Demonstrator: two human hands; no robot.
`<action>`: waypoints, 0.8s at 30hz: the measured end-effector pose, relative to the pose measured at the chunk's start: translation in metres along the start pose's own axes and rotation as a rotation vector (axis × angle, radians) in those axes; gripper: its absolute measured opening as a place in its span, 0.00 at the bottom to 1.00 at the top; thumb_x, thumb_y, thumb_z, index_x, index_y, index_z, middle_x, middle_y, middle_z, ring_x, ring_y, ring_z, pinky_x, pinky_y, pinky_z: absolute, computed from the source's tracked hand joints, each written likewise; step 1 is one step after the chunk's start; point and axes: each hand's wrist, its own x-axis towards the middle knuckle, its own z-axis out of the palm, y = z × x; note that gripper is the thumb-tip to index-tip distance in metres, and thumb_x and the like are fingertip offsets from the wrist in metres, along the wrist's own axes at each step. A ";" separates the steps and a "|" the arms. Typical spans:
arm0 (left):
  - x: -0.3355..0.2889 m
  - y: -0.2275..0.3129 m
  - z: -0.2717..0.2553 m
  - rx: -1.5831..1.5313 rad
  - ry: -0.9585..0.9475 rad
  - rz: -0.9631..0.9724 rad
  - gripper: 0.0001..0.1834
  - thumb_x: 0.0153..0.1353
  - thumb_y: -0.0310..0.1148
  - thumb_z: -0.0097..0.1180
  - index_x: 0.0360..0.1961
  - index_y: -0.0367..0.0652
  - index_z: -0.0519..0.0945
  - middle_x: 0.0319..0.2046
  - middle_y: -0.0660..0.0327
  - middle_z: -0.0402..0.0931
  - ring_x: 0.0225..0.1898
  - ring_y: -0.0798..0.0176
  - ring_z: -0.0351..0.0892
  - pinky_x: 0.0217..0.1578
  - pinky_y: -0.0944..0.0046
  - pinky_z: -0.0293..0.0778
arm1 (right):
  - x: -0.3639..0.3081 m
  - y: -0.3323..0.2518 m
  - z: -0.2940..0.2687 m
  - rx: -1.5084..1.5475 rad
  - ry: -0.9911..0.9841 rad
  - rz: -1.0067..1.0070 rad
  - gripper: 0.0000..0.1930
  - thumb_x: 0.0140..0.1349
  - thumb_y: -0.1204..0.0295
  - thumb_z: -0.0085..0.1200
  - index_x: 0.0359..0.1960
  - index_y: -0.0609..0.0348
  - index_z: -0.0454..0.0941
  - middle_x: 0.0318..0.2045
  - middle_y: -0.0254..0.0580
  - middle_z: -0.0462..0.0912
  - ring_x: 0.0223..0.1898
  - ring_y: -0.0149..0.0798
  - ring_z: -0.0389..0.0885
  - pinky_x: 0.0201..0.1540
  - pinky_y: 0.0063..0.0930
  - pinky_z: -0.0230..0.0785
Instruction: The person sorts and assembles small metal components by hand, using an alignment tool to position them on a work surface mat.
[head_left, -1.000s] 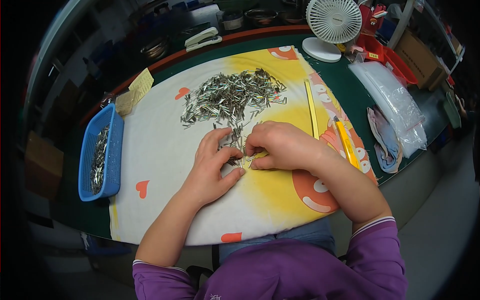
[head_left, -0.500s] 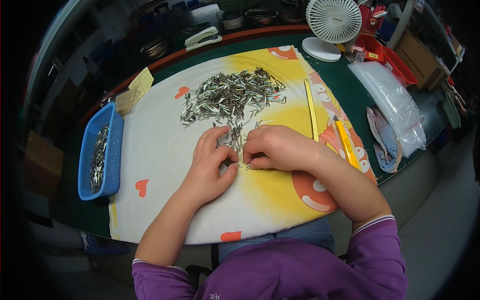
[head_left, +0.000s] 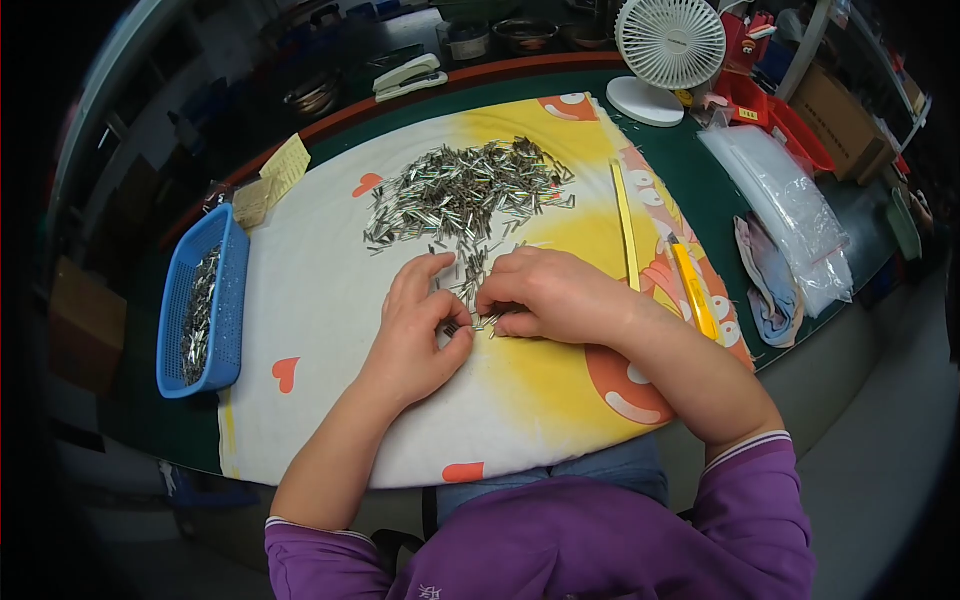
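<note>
At mid-frame I see two half-curled hands, left hand (head_left: pixel 405 335) and right hand (head_left: pixel 550 295), around scattered metal pieces (head_left: pixel 474 272); fingertips are partly hidden, so I cannot tell whether either grips one. One dense pile (head_left: pixel 470 190), uncountable, lies upper centre. I count one blue basket (head_left: pixel 229 330) left, one yellow cutter (head_left: pixel 693 290) right. Bare cloth (head_left: pixel 325 300) leaves room lower left, reaching its edge.
</note>
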 end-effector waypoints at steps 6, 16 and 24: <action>-0.001 0.003 -0.003 -0.021 -0.031 -0.018 0.06 0.48 0.25 0.61 0.26 0.43 0.76 0.62 0.50 0.63 0.66 0.43 0.57 0.63 0.48 0.57 | -0.001 0.001 0.002 -0.041 0.020 -0.070 0.10 0.54 0.68 0.62 0.38 0.53 0.80 0.35 0.40 0.79 0.42 0.46 0.77 0.47 0.38 0.70; -0.002 -0.003 0.003 0.047 0.062 -0.017 0.06 0.47 0.25 0.61 0.27 0.41 0.76 0.61 0.47 0.64 0.65 0.41 0.58 0.63 0.48 0.58 | 0.001 -0.001 0.001 -0.004 -0.041 -0.015 0.07 0.54 0.69 0.61 0.33 0.55 0.80 0.32 0.40 0.79 0.40 0.46 0.77 0.46 0.37 0.71; -0.003 -0.003 0.006 -0.038 0.055 -0.032 0.06 0.49 0.24 0.59 0.29 0.40 0.75 0.61 0.46 0.63 0.66 0.40 0.57 0.63 0.48 0.57 | 0.000 -0.005 -0.007 0.064 -0.033 0.005 0.10 0.53 0.71 0.63 0.37 0.55 0.79 0.34 0.39 0.80 0.42 0.45 0.78 0.47 0.37 0.71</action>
